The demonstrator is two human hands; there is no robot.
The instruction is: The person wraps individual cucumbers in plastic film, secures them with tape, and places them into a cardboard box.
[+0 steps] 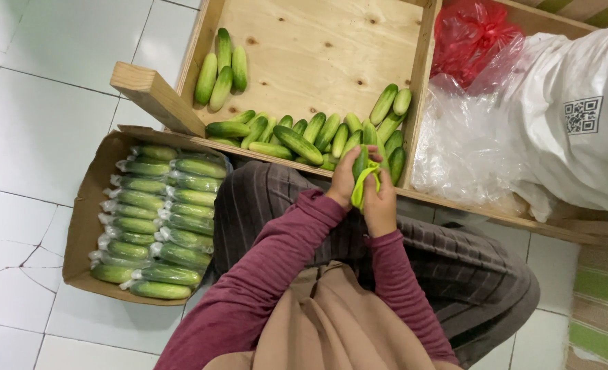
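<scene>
While both hands, left hand [345,179] and right hand [381,205], pinch one cucumber [361,162] in green wrap [363,188]: wrapped cucumbers [160,226] filling cardboard box [81,219] left of wooden tray [318,48], loose cucumbers [297,133] remaining inside.

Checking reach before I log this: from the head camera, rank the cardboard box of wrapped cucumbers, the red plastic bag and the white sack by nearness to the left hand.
From the left hand:
1. Cardboard box of wrapped cucumbers, at the person's left.
2. Red plastic bag, upper right.
3. White sack, far right.
</scene>
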